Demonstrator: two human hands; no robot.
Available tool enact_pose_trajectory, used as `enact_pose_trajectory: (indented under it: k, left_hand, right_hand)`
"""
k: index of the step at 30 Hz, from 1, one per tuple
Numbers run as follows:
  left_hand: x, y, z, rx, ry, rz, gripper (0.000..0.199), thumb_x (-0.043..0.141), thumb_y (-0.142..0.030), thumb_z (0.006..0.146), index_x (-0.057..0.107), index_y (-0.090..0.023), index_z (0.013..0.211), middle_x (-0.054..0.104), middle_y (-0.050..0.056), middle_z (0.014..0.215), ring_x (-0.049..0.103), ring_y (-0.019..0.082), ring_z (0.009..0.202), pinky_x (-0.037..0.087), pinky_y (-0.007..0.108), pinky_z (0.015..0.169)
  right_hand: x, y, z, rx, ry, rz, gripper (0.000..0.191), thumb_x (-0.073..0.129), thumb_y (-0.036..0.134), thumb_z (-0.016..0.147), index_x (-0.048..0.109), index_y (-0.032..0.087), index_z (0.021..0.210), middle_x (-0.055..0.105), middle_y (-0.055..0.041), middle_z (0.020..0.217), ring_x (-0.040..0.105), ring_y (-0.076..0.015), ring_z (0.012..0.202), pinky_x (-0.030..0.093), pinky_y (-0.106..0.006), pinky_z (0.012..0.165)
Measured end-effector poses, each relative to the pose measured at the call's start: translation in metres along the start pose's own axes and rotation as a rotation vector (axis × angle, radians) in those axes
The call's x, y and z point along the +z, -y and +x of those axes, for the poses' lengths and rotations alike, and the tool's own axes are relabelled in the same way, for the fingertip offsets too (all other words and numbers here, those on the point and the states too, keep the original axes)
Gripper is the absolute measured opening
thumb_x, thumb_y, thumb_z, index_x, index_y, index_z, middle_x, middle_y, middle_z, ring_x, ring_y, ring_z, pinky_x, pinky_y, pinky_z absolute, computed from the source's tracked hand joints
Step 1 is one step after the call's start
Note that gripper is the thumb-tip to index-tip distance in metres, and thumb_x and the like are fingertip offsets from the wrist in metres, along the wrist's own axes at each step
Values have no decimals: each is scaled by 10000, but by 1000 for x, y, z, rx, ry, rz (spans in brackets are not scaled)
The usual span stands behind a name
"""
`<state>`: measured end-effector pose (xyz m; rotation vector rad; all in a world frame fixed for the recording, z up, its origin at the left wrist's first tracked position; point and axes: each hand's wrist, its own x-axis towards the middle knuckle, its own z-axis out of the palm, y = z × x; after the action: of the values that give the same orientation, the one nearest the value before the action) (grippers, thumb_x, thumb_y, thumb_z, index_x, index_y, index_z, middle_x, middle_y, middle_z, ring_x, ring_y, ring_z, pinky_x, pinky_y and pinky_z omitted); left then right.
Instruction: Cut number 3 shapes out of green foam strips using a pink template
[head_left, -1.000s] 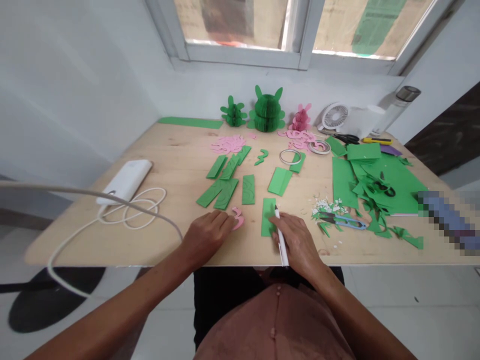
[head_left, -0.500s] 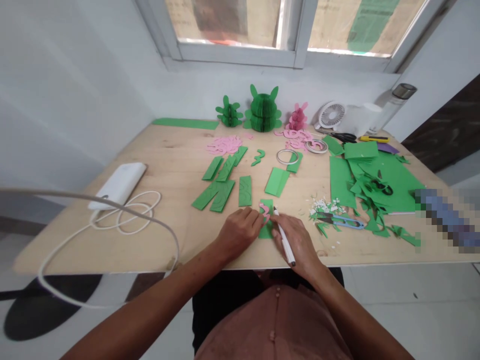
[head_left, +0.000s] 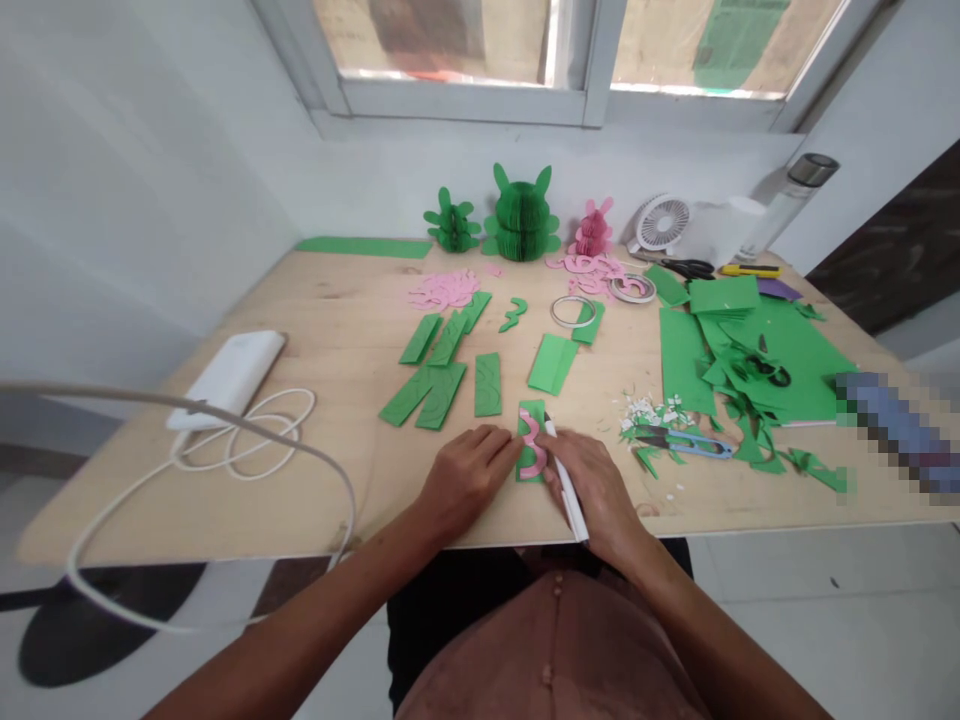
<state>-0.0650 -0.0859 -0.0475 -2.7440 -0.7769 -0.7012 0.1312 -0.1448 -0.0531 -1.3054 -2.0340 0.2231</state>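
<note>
Looked, at lower centre of the frame, to be lining up a pink paper cutout (head_left: 539, 458) on a green strip (head_left: 538, 408) laid flat on the table (head_left: 352, 340). Had the left hand (head_left: 466, 480) partly curled, with fingers close together and tips at the strip's left side; could not tell from the view whether pinching the paper or only pressing on it. Had the right hand (head_left: 596, 492) closed around a white pen (head_left: 570, 500), with fingertips near the strip's right edge. Called, by judgement, for settling the cutout fully inside the strip's edges, then pressing down lightly at its middle, without buckling the thin curves. Would have gone best with the pen upright and close against the outline, drawn gently around each bend, and with the steadying fingers shifted clear of the tip by turns. Lay with the cutout's long axis nearly up and down in the frame, along the strip's own length, with rounded bulges towards the right and open hollows towards the left, much like a figure three. Slanted, in the pen's case, from dark tip at upper left to lower right.
</note>
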Motion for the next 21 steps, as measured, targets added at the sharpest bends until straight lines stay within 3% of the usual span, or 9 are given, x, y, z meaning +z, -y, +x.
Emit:
enact_pose_trajectory:
  k: [3, 7, 21]
  left_hand:
    - [-3, 0, -4, 23, -82, -87, 262, 386, -155, 1005, 645, -130, 1037, 696, 114, 1051, 642, 200, 982, 555, 350, 837]
    - [-4, 1, -7, 47, -61, -160, 277, 387, -169, 1011, 662, -137, 1026, 697, 101, 1144, 631, 215, 1059, 550, 375, 867]
    - [-3, -1, -7, 27, -69, -210, 293, 388, -163, 1012, 679, -131, 1005, 711, 74, 1147, 620, 216, 1050, 508, 379, 868]
  right_hand:
    - [0, 0, 0, -24, 30, -2, 414, 458, 144, 954, 496, 232, 1357, 674, -93, 1207, 590, -236, 1182, 463, -423, 970]
    - [1, 1, 0, -29, 65, -40, 441, 450, 139, 963, 466, 235, 1394, 666, -93, 1240, 551, -256, 1237, 438, -452, 997]
    - [0, 5, 0, -26, 105, -171, 395, 435, 177, 995, 491, 223, 1383, 688, -102, 1195, 545, -264, 1226, 421, -451, 989]
